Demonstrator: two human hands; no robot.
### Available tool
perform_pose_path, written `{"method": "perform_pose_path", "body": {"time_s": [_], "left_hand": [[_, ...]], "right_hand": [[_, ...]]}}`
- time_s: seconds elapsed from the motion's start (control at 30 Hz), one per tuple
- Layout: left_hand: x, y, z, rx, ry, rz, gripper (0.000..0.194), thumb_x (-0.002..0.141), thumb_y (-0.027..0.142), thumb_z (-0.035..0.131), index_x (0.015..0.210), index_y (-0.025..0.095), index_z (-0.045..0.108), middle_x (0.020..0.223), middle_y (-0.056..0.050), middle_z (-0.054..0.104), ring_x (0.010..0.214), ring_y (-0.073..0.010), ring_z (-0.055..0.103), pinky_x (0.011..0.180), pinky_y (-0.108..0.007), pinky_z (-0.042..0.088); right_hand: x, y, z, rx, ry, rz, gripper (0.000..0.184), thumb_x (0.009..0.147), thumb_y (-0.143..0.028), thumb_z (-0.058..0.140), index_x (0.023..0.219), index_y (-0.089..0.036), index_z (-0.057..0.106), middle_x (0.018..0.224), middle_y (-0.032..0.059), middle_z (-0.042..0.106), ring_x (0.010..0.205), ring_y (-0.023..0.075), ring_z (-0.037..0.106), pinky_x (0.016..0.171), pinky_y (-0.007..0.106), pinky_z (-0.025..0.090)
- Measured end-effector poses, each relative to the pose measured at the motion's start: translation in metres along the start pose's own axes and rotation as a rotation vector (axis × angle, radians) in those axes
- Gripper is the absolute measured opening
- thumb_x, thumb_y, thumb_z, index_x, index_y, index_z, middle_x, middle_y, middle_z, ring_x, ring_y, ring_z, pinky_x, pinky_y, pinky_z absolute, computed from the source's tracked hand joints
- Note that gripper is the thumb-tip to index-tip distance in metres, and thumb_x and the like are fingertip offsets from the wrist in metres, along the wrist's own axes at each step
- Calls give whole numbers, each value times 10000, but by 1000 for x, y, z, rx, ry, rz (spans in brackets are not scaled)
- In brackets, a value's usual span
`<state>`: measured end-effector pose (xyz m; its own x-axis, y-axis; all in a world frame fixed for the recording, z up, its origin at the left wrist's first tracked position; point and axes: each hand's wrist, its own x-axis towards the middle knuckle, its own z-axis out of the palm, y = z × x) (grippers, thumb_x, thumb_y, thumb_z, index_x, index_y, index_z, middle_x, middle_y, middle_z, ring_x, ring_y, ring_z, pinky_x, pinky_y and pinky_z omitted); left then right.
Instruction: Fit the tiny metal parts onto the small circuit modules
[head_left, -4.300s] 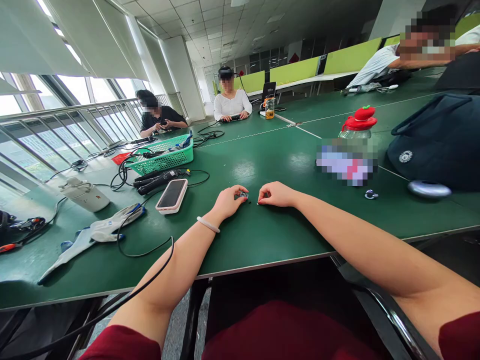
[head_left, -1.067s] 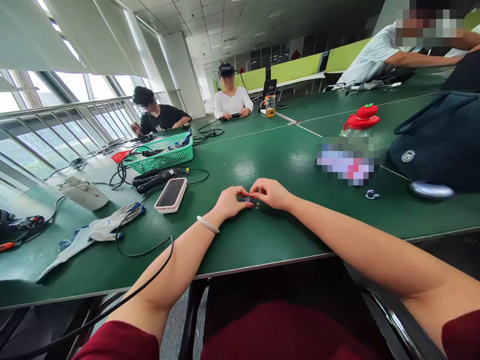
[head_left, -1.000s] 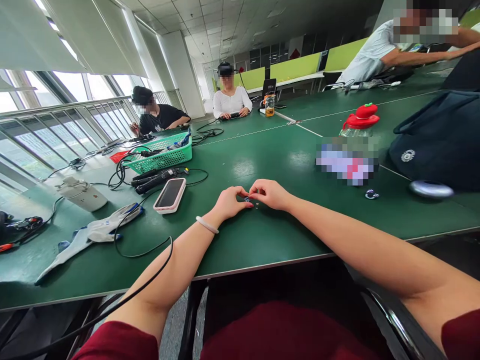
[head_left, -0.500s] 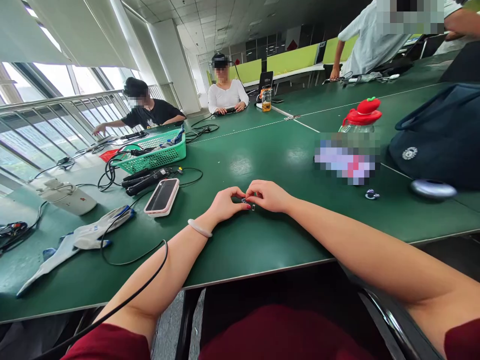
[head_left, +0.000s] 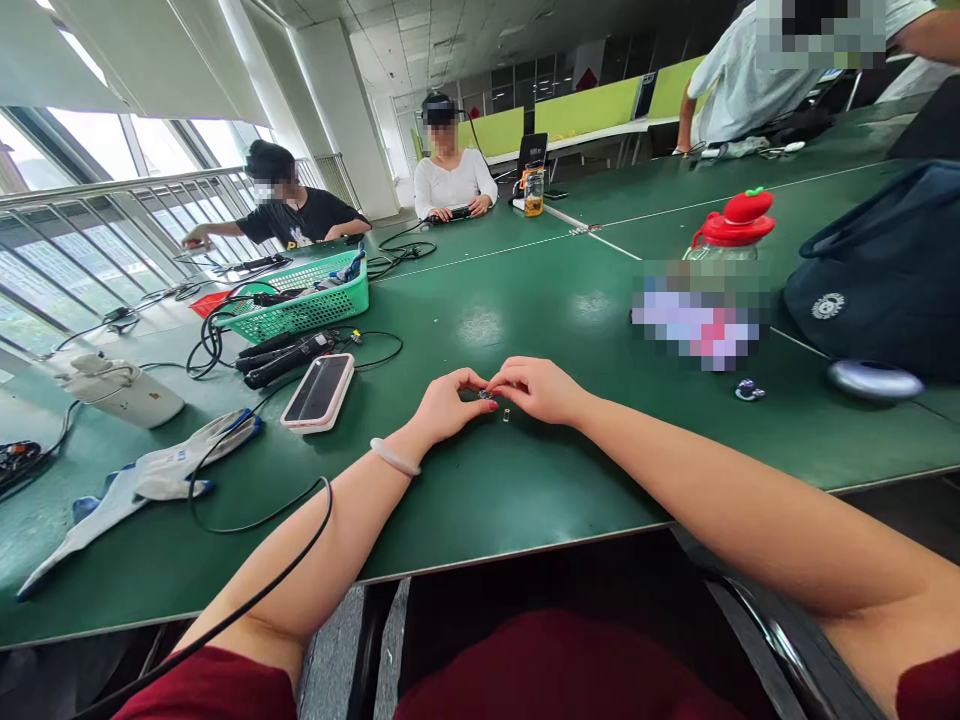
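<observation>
Head view, phone: the pink-framed phone (head_left: pixel 319 393) lies flat on the green table (head_left: pixel 480 490) and serves as landmark; sides are as the seated person sees them.
Left hand: right of the phone, the left hand (head_left: pixel 452 405) pinches a small piece (head_left: pixel 486 395) between thumb and fingertips.
Right hand: farther right of the phone, the right hand (head_left: pixel 538 390) has its fingers curled in, tips meeting at the piece; whether they grip it or only touch it, I cannot tell.
Small piece: right of the phone, between the two sets of fingertips, dark with pale glints; mostly covered, its shape unclear.
Loose bit: a tiny pale bit (head_left: pixel 506 415) on the table, right of the phone and just beside the fingertips, touched by neither hand.
Piece's handling: probably very light and stiff, perhaps smooth enough to slip; thin parts could be fragile, so gentle pressure seems wise.
Piece's hold: best taken by its outer edges with thumb and forefinger, leaving the middle uncovered.
Bit's hold: likely feather-light and easily flicked away; nails on its long sides should suit.
Around: the green basket (head_left: pixel 300 308) stands beyond the phone, the glove (head_left: pixel 161 468) left of it and nearer the person.
</observation>
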<state>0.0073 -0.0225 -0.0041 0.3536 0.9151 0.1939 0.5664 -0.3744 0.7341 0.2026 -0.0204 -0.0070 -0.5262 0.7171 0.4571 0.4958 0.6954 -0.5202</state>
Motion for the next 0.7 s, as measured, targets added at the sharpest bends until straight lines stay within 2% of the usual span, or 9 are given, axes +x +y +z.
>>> {"method": "perform_pose_path", "body": {"time_s": [0.1,0.23,0.37,0.5,0.7], "left_hand": [[4,-9,-1,-22,107,-51,252,679,328,723,875,192,642,933,-39,714,883,-173,644,854,-331,491],[9,-20,-3,-7,178,-108,256,700,309,705,919,190,647,950,-53,715,878,-170,647,852,-338,491],[9,-21,-3,-7,174,-109,253,694,305,708,911,189,647,949,-52,716,874,-170,646,850,-337,491],[6,-15,-1,-13,152,-92,237,694,296,709,900,195,650,943,-44,717,870,-166,645,856,-332,490],[2,-4,2,-6,113,-104,244,668,321,734,853,195,636,915,-36,715,870,-179,642,837,-336,486]], "right_hand": [[1,2,1,-48,26,66,182,871,-231,541,910,-209,718,807,37,629,683,137,546,652,268,405],[1,5,8,-119,-118,102,180,841,-301,614,949,-211,727,922,47,639,753,154,578,699,285,429],[3,3,17,-167,-166,78,156,838,-277,624,939,-236,736,949,46,649,858,187,595,754,301,432],[6,3,19,-155,-144,99,132,849,-221,600,815,-206,727,867,40,643,790,166,584,702,284,417],[6,8,14,-81,-39,169,112,847,-212,604,811,-184,706,847,33,636,729,135,552,683,263,408]]}}
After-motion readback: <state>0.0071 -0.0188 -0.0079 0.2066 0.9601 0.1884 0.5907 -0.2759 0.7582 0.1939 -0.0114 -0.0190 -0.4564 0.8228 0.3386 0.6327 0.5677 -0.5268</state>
